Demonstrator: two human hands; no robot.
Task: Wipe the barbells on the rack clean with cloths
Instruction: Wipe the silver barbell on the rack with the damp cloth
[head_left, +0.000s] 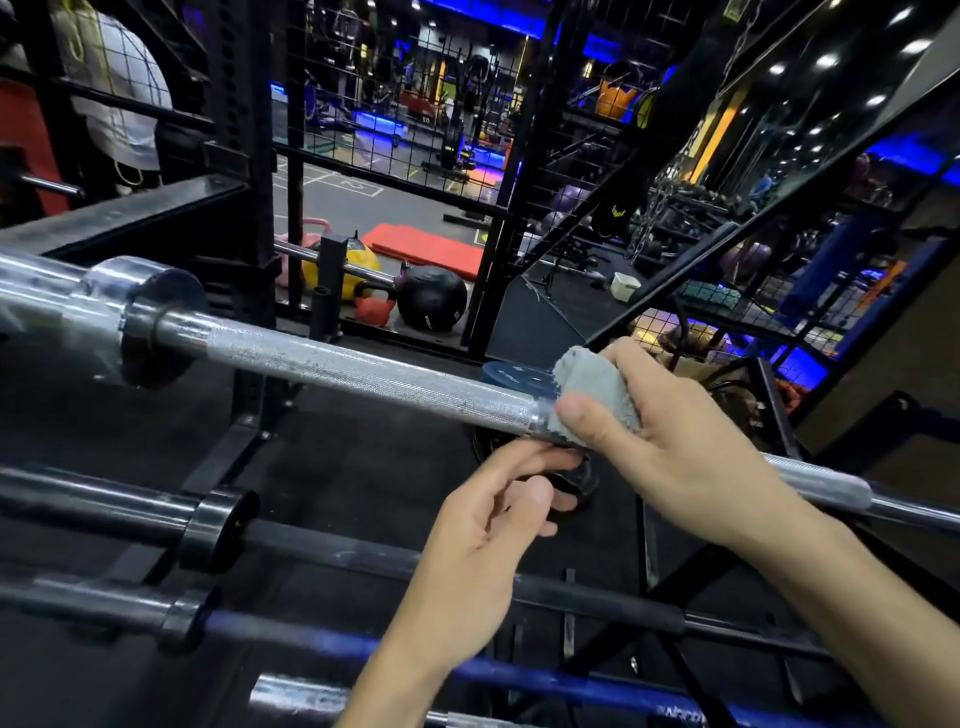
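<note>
A glossy chrome barbell (332, 369) was seen, its shaft roughly knurled; a soft, fuzzy grey cloth (592, 395) was wrapped on it. Matt black metal was shown by the lower bar (363, 553).

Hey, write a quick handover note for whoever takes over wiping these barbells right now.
Right hand: grips the grey cloth, wrapped on the top chrome barbell at the end of its knurling.
Left hand: just under that bar, fingers loosely curled, holding nothing.
Done: cannot tell how much of the chrome bar is wiped.
Left: the black barbell and the blue barbell lower on the rack look untouched.
</note>
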